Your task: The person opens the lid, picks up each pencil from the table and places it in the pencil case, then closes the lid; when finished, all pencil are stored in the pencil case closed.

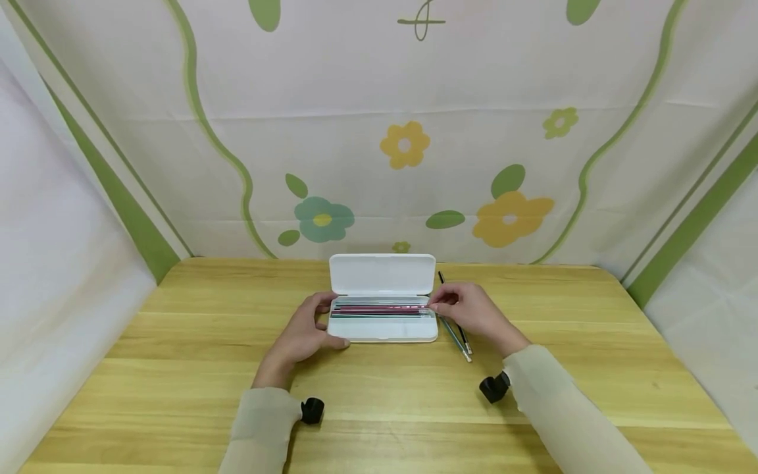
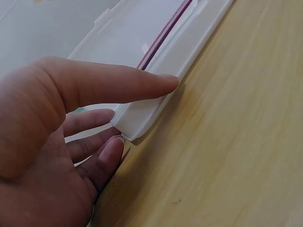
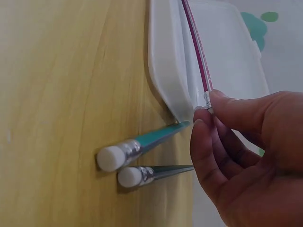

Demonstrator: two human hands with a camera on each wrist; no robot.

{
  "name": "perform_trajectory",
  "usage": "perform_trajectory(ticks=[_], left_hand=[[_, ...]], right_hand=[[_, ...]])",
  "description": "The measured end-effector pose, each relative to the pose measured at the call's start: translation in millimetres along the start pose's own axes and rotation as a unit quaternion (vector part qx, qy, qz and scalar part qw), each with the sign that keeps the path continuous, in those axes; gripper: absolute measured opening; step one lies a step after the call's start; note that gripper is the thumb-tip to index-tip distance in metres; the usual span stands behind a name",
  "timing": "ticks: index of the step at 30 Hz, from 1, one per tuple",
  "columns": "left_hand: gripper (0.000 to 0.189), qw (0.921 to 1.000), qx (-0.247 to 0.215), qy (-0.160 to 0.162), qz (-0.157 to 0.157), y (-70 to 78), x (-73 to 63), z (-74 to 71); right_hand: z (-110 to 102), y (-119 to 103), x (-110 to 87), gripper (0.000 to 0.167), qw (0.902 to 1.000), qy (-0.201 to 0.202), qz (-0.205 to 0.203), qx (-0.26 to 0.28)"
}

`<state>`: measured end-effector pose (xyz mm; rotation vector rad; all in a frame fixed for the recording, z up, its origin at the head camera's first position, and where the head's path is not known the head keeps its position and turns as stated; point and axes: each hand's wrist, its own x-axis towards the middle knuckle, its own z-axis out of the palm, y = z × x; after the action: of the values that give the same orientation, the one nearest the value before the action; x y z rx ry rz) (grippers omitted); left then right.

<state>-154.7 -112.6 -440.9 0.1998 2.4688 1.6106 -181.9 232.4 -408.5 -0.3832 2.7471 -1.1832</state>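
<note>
An open white pencil case lies on the table with its lid raised at the back. Several pencils, pink and green ones among them, lie lengthwise inside it. My left hand holds the case's left end, thumb along the front rim and the other fingers at the end wall. At the right end, my right hand pinches a pink pencil between thumb and fingertips by its eraser end. In the right wrist view this pencil runs along over the case.
Beside the case's right end lie a teal pencil and a dark pencil, white erasers toward me. A flower-patterned curtain hangs behind the wooden table. Black wrist cameras sit at both cuffs.
</note>
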Motion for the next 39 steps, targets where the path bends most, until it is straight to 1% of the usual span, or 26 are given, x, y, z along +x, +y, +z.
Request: perform_trajectory(ticks=[7, 11, 17, 19, 25, 34, 39], left_hand=[[0.093, 1.0, -0.002, -0.001, 0.006, -2.5, 0.7, -0.1], [0.092, 1.0, -0.003, -0.002, 0.009, -2.7, 0.6, -0.1], [0.092, 1.0, -0.003, -0.003, 0.006, -1.9, 0.6, 0.4], [0.092, 1.0, -0.002, -0.003, 0.006, -1.5, 0.7, 0.6], [0.092, 0.9999, -0.002, -0.002, 0.011, -0.7, 0.4, 0.3], [0.092, 1.0, -0.003, 0.0, 0.009, -2.8, 1.8, -0.2], [0.091, 0.9999, -0.002, 0.001, 0.011, -3.0, 2.0, 0.3]], right_hand=[[5, -1, 10.4, 0.008, 0.9999, -0.009, -0.007, 0.004], [9, 0, 13.8, 0.006, 0.9999, -0.003, -0.006, 0.009], [17, 2, 17.8, 0.007, 0.999, 0.012, -0.043, -0.01], [19, 3, 17.9, 0.007, 0.9985, 0.018, -0.048, -0.017], [21, 3, 17.0, 0.007, 0.9982, 0.029, -0.046, -0.024], [23, 4, 17.3, 0.007, 0.999, 0.029, -0.029, -0.019], [19, 2, 12.7, 0.006, 0.9993, 0.025, -0.027, -0.007]])
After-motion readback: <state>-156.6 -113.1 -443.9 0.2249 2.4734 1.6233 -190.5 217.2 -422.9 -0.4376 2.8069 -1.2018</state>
